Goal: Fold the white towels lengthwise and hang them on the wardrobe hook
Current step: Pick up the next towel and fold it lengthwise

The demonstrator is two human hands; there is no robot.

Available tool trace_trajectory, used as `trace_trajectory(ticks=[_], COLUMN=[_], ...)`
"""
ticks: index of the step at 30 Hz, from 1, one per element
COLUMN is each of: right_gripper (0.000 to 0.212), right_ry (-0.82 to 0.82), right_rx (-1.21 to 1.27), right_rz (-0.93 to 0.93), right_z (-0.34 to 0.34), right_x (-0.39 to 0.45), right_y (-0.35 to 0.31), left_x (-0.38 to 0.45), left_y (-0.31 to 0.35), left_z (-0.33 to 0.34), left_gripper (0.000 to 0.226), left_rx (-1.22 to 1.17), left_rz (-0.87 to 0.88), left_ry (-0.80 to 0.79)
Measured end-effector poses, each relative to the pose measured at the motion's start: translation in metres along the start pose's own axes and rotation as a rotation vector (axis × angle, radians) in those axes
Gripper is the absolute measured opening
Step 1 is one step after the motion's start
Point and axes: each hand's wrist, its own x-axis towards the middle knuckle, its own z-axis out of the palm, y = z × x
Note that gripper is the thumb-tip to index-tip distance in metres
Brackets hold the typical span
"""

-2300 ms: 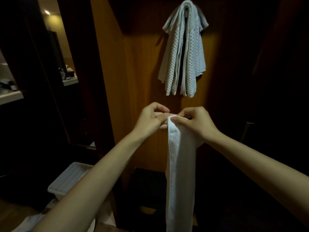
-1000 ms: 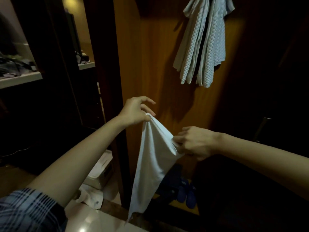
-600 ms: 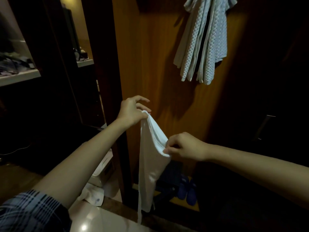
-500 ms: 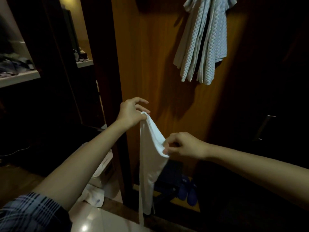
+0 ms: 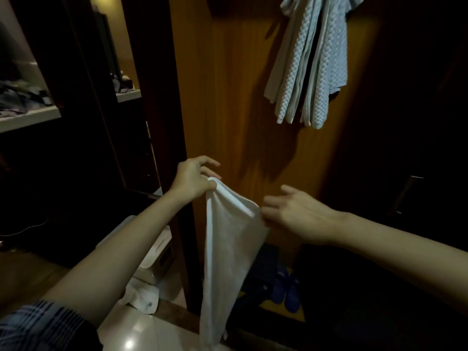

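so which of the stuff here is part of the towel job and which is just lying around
Part of the job:
- white towel, pinched at the top by the left hand
- right hand, fingers at the towel's other top corner
- textured towels already hanging in the wardrobe

Lying about:
- blue slippers
- white bin
- crumpled white cloth on the floor
- shelf clutter

the scene is dim, with warm light falling from above onto the wood panel (image 5: 228, 97). the hung towel (image 5: 309, 62) casts a dark shadow below it. the right side sinks into near black. a small glare spot shines on the floor (image 5: 128, 343). the right hand (image 5: 296, 216) is motion-blurred; edges bow outward.
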Motion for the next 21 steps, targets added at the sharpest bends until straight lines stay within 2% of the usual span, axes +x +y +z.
trace_trajectory(ticks=[3, 6, 7, 9, 11, 13, 14, 15, 18, 19, 21], right_gripper=[0.012, 0.006, 0.012, 0.03, 0.036, 0.026, 0.017, 0.017, 0.04, 0.043, 0.047], right_ry=[-0.001, -0.084, -0.075, 0.02, 0.118, 0.174, 0.161, 0.117, -0.186, -0.255, -0.287], right_rx=[0.03, 0.108, 0.159, 0.279, 0.34, 0.275, 0.156, 0.024, -0.249, -0.255, -0.187], right_rz=[0.266, 0.367, 0.386, 0.425, 0.455, 0.42, 0.349, 0.248, 0.002, -0.012, 0.004], right_z=[0.003, 0.003, 0.002, -0.002, -0.001, 0.0, -0.001, -0.001, -0.006, -0.009, -0.011], right_x=[-0.003, -0.003, -0.003, -0.003, -0.003, -0.002, -0.002, -0.001, 0.007, 0.01, 0.015], right_y=[0.02, 0.033, 0.036, 0.039, 0.042, 0.041, 0.041, 0.043, 0.043, 0.04, 0.039], left_x=[0.002, 0.001, 0.0, 0.002, 0.004, 0.006, 0.006, 0.007, 0.007, 0.006, 0.005], left_y=[-0.004, 0.001, 0.002, 0.003, 0.003, 0.003, 0.003, 0.002, 0.001, 0.001, 0.002], left_z=[-0.009, -0.009, -0.008, -0.008, -0.011, -0.013, -0.013, -0.014, -0.017, -0.018, -0.017], left_gripper=[0.041, 0.043, 0.044, 0.042, 0.041, 0.039, 0.036, 0.034, 0.033, 0.035, 0.038], left_rx=[-0.055, -0.067, -0.076, -0.095, -0.115, -0.117, -0.104, -0.081, -0.019, 0.01, 0.103], left_rz=[-0.011, 0.031, 0.045, 0.067, 0.081, 0.093, 0.102, 0.118, 0.206, 0.249, 0.322], left_ry=[0.036, -0.01, -0.026, -0.033, -0.04, -0.057, -0.056, -0.045, -0.087, -0.151, -0.279])
